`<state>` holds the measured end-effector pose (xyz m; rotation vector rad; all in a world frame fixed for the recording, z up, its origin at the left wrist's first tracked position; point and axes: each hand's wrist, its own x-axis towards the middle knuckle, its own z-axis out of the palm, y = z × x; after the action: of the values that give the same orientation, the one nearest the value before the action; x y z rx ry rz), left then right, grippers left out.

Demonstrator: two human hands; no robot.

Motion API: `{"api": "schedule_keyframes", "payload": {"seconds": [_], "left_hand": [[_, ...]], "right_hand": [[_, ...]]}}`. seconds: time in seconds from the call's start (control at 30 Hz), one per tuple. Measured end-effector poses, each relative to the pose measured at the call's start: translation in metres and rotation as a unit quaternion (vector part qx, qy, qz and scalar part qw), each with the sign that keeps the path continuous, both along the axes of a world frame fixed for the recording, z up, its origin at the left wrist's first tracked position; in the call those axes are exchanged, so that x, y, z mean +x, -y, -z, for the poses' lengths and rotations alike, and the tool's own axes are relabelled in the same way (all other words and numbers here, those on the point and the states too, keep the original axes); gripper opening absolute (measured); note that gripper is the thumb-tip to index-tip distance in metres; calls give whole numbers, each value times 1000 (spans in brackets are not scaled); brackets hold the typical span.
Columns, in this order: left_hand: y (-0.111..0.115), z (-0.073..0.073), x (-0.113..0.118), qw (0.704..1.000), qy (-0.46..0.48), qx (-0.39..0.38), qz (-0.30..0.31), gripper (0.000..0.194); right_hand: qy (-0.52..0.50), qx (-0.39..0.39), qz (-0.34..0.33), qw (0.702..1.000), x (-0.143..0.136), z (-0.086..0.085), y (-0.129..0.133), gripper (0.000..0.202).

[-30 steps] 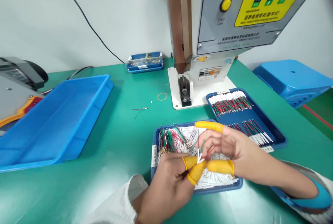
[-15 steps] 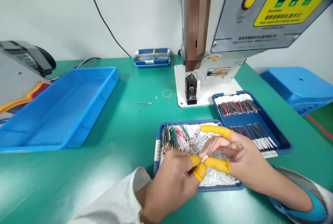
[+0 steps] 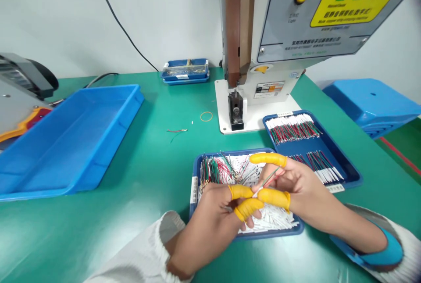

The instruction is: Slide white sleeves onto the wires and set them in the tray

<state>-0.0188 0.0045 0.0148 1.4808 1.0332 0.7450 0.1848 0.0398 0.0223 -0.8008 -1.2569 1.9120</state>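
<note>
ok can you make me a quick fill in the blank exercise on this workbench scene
1. The left hand and the right hand wear finger covers coloured ____.
2. The wires pinched in the fingers are red and ____.
3. The colour of the machine's base plate is ____.
4. The blue stool stands at the picture's ____ edge.

Missing words: yellow; green; white; right

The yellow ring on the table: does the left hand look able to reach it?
Probably yes: the yellow ring lies uncovered beyond the tray, but the left hand is busy at the wires.
</note>
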Motion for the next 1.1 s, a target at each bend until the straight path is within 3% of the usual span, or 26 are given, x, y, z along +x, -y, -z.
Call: {"api": "schedule_keyframes", "payload": {"seconds": [0.2,0.37,0.5,0.67,0.87,1.0,1.1], "left_hand": [[2,2,-1,999,11,-45,-7,37],[-2,3,2,993,79,-92,3,20],[-5,2,4,974,142,-174,12,22],[-6,-1,4,972,151,-178,-6,19],[-6,6,4,972,158,-173,-34,21],[-5,7,5,966,157,-189,-80,24],[-6,1,5,962,166,-196,-88,25]], "right_hand": [[27,47,152,987,5,7,-3,30],[22,51,108,993,6,3,-1,29],[75,79,81,991,6,-4,-1,17],[93,165,122,974,3,-9,2,14],[83,175,189,963,9,-6,-1,31],[187,269,218,919,32,-8,-18,32],[331,385,85,857,46,-8,-32,28]]}}
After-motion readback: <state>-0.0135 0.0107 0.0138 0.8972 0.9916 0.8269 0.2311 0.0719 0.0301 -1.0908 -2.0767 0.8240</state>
